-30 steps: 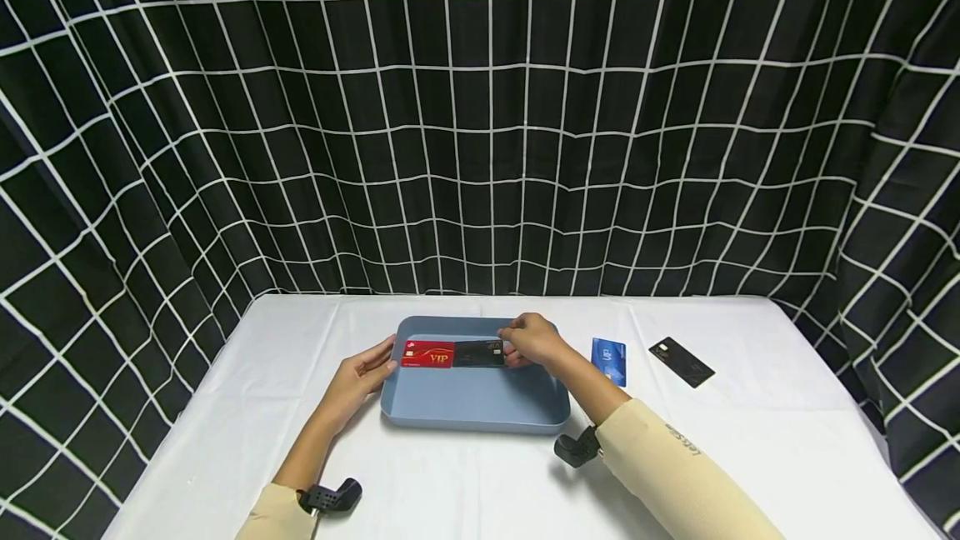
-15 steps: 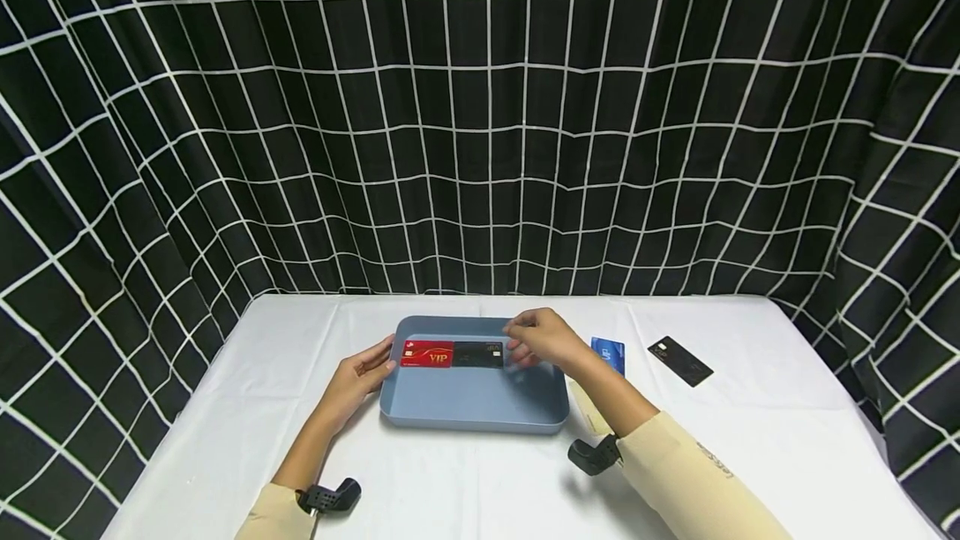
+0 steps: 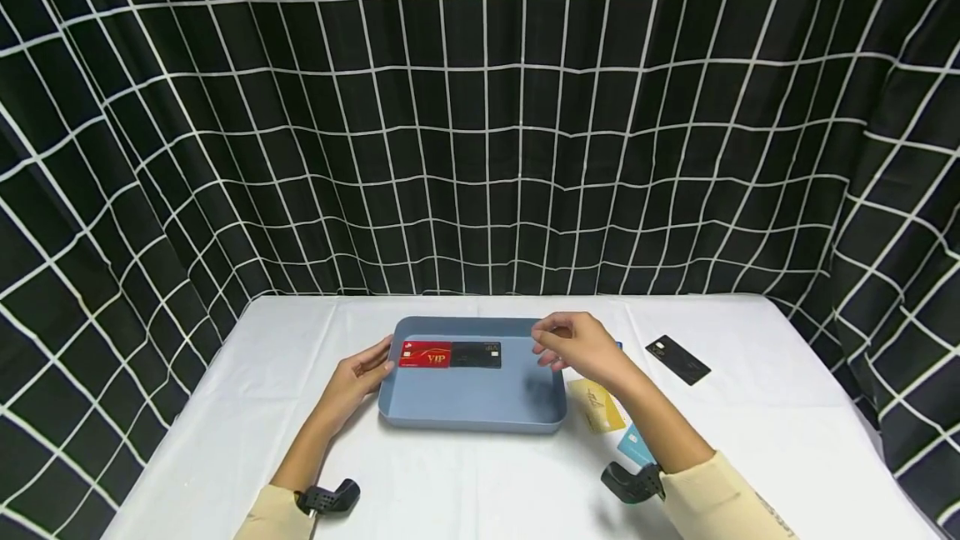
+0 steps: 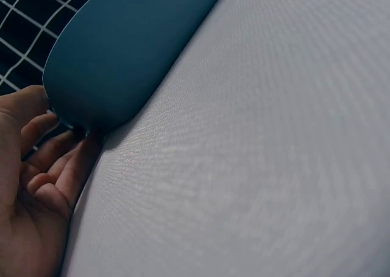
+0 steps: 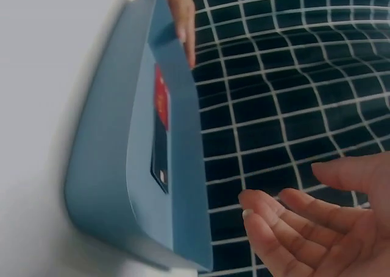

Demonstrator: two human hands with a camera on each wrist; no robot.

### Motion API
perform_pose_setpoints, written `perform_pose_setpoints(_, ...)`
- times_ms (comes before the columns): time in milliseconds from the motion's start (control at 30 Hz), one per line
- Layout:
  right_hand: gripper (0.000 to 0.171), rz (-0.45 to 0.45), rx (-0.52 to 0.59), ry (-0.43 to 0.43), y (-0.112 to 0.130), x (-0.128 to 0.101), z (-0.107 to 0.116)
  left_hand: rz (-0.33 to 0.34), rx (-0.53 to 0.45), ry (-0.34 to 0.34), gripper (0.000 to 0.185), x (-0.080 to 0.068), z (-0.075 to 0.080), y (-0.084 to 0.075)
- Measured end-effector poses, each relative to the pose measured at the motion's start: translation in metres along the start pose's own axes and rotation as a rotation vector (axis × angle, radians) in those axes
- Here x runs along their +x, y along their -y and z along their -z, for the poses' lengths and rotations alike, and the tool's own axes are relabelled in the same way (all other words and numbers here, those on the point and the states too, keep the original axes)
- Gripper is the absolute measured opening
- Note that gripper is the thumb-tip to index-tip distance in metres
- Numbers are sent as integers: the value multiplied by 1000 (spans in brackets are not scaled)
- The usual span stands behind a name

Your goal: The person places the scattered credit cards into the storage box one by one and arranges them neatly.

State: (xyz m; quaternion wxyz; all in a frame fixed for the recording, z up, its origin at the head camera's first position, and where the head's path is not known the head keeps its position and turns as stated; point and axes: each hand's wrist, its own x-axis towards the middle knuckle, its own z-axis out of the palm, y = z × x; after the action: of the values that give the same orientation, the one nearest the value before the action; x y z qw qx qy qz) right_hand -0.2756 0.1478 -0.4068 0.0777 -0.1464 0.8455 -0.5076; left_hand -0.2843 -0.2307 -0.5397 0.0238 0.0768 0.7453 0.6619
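A shallow blue-grey tray stands on the white table. Inside, along its far side, a red VIP card and a black VIP card lie end to end. My left hand holds the tray's left end; in the left wrist view its fingers bend against the tray's lower corner. Above the right end of the tray hovers my right hand, fingers loosely bent with nothing between them. The right wrist view shows that hand apart from the tray wall.
Right of the tray lie a gold card and a light blue card, the latter partly under my right forearm. A dark blue card is almost hidden behind that hand. Farther right is another black card. A black gridded curtain hangs behind the table.
My right hand has let go of the black VIP card in the tray and moved right, uncovering the gold and light blue cards and covering the dark blue one. My left hand stays put.
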Motion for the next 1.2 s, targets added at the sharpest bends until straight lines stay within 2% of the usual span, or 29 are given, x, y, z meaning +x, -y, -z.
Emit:
perform_pose_setpoints(267, 29, -28, -73, -56, -12, -24, 20, -3, -7, 8, 57, 1, -1, 5)
perform_pose_setpoints(467, 29, -26, -97, -44, -31, -35, 32, -2, -10, -7, 56, 1, -1, 6)
perform_pose_setpoints(600, 29, -59, -135, -36, -44, -43, 36, -1, -9, -4, 57, 1, -1, 7)
perform_pose_setpoints(900, 25, -137, -215, -64, -72, -48, 33, -1, 4, 0, 56, 1, 1, 7)
perform_pose_setpoints(1067, 26, -161, -330, -71, -82, -48, 29, 7, 7, 5, 56, 2, 1, 7)
perform_pose_setpoints(1200, 29, -180, -432, -70, -81, -47, 27, 2, 0, 9, 57, 2, 3, 4)
